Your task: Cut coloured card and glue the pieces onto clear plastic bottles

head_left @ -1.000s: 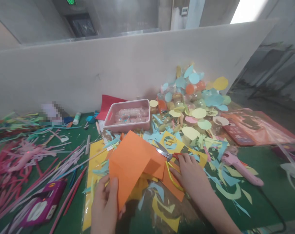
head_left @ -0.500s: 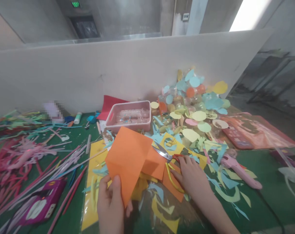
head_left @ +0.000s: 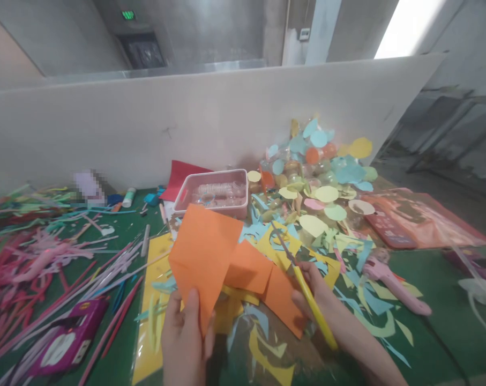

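In front of the pink tray (head_left: 232, 209), the left hand (head_left: 187, 335) pinches a seemingly uncut orange sheet (head_left: 204, 249) while the right hand (head_left: 328, 301), apart from it, grips yellow-handled scissors (head_left: 308, 295); right of the tray, paper discs (head_left: 326, 194) lie heaped, already cut.

No text can be read for certain. A green lit sign (head_left: 128, 15) on the far wall carries marks too small to make out; pale lettering on the red packet (head_left: 390, 229) and the markings on the purple box (head_left: 70, 336) are too blurred.
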{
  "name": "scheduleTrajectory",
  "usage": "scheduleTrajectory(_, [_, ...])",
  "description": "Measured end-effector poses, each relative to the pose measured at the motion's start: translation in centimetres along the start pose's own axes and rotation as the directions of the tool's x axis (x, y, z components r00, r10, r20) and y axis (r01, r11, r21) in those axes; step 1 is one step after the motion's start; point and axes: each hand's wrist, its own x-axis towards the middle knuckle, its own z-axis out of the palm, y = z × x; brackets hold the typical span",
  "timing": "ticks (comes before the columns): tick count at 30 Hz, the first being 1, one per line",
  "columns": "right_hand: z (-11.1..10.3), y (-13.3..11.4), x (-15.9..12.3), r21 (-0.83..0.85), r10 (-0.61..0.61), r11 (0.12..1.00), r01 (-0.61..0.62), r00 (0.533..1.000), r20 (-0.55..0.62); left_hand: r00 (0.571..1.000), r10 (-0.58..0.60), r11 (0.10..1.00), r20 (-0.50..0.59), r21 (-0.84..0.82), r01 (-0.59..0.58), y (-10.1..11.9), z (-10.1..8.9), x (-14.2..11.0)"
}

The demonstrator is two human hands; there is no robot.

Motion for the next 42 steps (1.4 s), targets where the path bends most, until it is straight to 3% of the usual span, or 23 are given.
scheduleTrajectory(2, [-0.9,-0.9,-1.2,0.002,-0.056,0.998,0.056,0.992,0.117,1.0,0.018,1.0,-0.001,-0.007,-0.018,-0.1,0.4,-0.1])
scheduleTrajectory(7, [-1.9,-1.4,-3.0,-0.021,0.11,0.994,-0.109,0.935,0.337,0.996,0.086,0.995,-0.012,0.06,-0.085,0.4,1.6,-0.4])
scheduleTrajectory(9, [-1.9,-1.1,-3.2,-0.027,0.094,0.996,-0.09,0.922,0.375,0.992,0.123,0.989,-0.007,0.089,-0.122,0.6,2.0,-0.7])
scheduleTrajectory(18, [-2.0,-2.6,-3.6,-0.124,0.07,0.992,-0.02,0.908,0.413,0.983,0.181,0.964,0.022,0.192,-0.182,0.0,2.2,-0.9])
scheduleTrajectory(30, [-1.2,-3.4,-3.2,-0.103,0.082,0.994,-0.041,0.897,0.434,0.991,0.13,0.973,0.042,0.185,-0.136,0.6,3.8,-3.2])
scheduleTrajectory(34, [-0.9,-3.7,-3.0,-0.111,0.143,0.988,-0.105,0.897,0.419,0.99,0.13,0.969,0.05,0.206,-0.137,0.4,3.6,-2.9])
scheduleTrajectory(38, [-0.5,-3.1,-2.6,-0.011,0.074,0.997,-0.077,0.89,0.45,0.991,0.112,0.969,0.068,0.211,-0.124,-0.1,3.1,-2.1])
scheduleTrajectory(42, [-0.7,-2.4,-2.4,-0.04,0.068,0.998,-0.056,0.885,0.46,0.993,0.063,0.974,0.096,0.209,-0.082,-0.3,2.7,-1.7])
